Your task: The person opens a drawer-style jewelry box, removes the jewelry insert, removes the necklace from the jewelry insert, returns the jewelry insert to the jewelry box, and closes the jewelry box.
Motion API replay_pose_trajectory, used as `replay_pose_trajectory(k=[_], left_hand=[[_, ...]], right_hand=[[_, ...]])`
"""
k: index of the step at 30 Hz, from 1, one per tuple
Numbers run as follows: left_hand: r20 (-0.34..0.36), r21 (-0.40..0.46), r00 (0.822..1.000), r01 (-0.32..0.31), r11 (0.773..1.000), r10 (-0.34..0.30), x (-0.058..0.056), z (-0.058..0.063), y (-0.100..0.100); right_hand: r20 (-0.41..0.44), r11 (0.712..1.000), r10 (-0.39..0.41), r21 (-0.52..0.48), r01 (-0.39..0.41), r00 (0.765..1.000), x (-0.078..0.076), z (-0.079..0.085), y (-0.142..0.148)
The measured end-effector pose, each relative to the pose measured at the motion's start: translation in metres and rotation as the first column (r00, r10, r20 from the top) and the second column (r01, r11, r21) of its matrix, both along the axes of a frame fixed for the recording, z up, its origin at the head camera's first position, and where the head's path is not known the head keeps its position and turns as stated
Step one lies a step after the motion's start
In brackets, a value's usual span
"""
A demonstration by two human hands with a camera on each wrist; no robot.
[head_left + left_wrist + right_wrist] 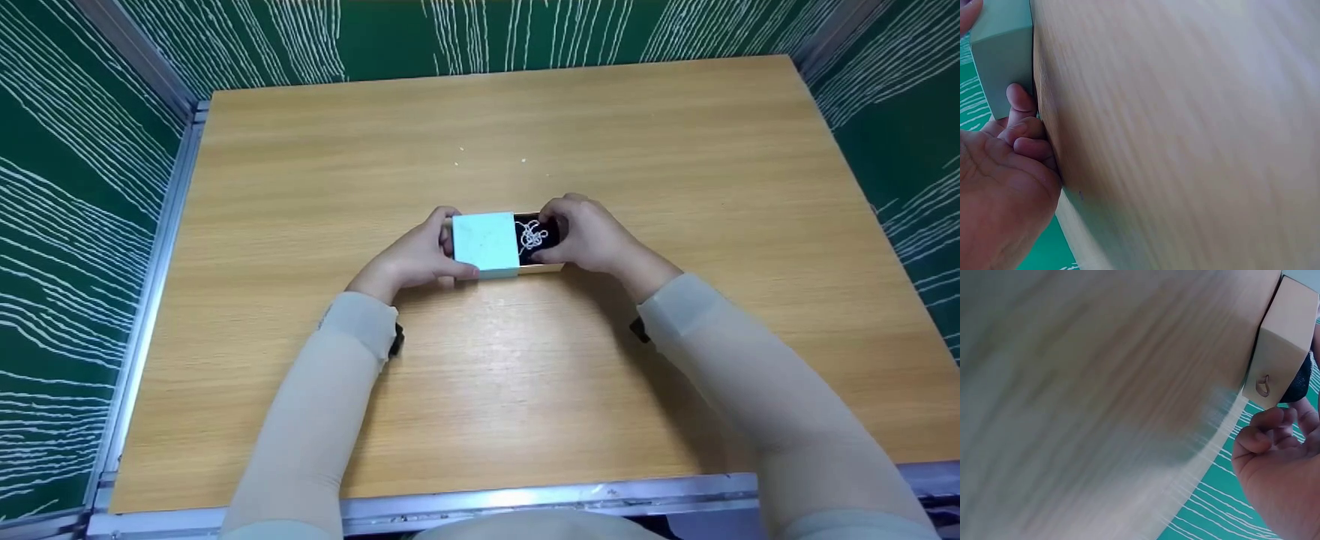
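A small jewellery box lies on the table with its light-blue sleeve (pixel 486 241) partly over a tan drawer (pixel 1279 354). The drawer sticks out to the right and has a small loop on its end. Inside it is a black padded insert (pixel 553 227) bearing a silver chain (pixel 533 235). My left hand (pixel 418 253) grips the sleeve at its left end, thumb at the near side. My right hand (pixel 596 236) pinches the black insert between thumb and fingers at the drawer's open end. In the right wrist view the insert (pixel 1299 384) stands above the drawer's rim.
The box rests on a wood-grain table (pixel 337 150) with a metal rail (pixel 540 506) along its front edge. Green panels (pixel 390 37) with white lines rise at the back and both sides. A few tiny white specks (pixel 523 160) lie beyond the box.
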State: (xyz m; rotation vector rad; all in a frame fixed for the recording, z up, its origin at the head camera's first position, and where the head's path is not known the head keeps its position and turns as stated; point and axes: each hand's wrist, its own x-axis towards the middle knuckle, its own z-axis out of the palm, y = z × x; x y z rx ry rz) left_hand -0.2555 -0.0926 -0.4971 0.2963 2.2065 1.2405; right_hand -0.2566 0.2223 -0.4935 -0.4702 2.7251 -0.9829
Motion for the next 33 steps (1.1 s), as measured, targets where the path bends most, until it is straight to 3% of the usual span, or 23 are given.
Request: replay_pose_trajectory(k=[22,29,33], left_hand=[[0.019,0.021,1.000,-0.011,1.000,0.010,0.000,-0.003,0.000],[0.010,0.013,1.000,-0.006,1.000,0.006,0.001,-0.001,0.000],[0.018,0.021,1.000,-0.012,1.000,0.012,0.002,0.000,0.001]], right_hand=[[0.016,0.999,-0.014,-0.034,0.014,1.000,0.004,-0.001,-0.001],[0.098,0.991,-0.038,-0.128,0.050,0.994,0.004,-0.001,0.005],[0.174,0.969,-0.054,-0.227,0.094,0.983,0.005,0.002,0.011]])
